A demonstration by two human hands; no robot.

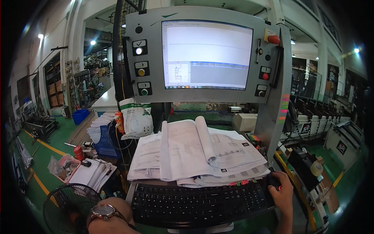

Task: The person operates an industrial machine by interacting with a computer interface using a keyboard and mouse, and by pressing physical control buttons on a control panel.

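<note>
My right hand [283,190] rests on a black computer mouse [273,180] at the right end of the keyboard, its fingers curled round it and a small red glow showing. My left hand [119,206] is at the lower left beside the keyboard's left end, a wristwatch [103,211] on its wrist; its fingers are hidden. Between the hands lies a black keyboard [198,204]. Behind it is a thick stack of printed drawings [183,152], one sheet rolled back on itself. Above stands a grey control panel with a lit screen [206,45] showing a drawing window.
Red emergency button [274,39] at the panel's upper right. A white printed bag [136,119] hangs below the panel's left side. At left are a blue file holder [107,142], a pink basket [64,168] and a black fan [70,204]. A machine [311,117] stands at right.
</note>
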